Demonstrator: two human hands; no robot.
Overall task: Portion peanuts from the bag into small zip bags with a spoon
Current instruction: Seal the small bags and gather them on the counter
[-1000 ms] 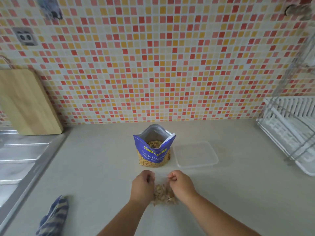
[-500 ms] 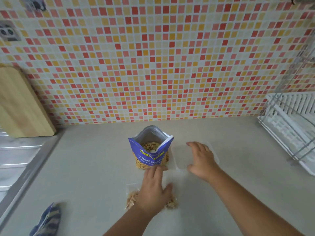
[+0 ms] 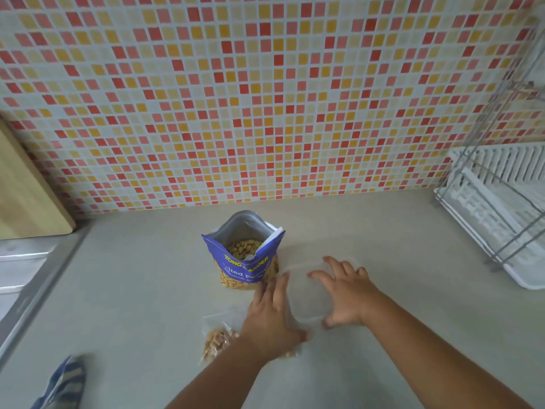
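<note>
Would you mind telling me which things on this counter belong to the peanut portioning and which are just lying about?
Part of the job:
open peanut bag
small zip bag of peanuts, partly under the left hand
clear plastic container, touched by the right hand

Lying about:
wooden cutting board
dish rack
striped cloth
sink

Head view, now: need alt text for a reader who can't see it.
Two bare, open hands are at a clear plastic container on a beige counter: the left hand at its left edge, the right hand spread on top. Left of it stands an open blue peanut bag. A small zip bag of peanuts lies partly under the left wrist.
</note>
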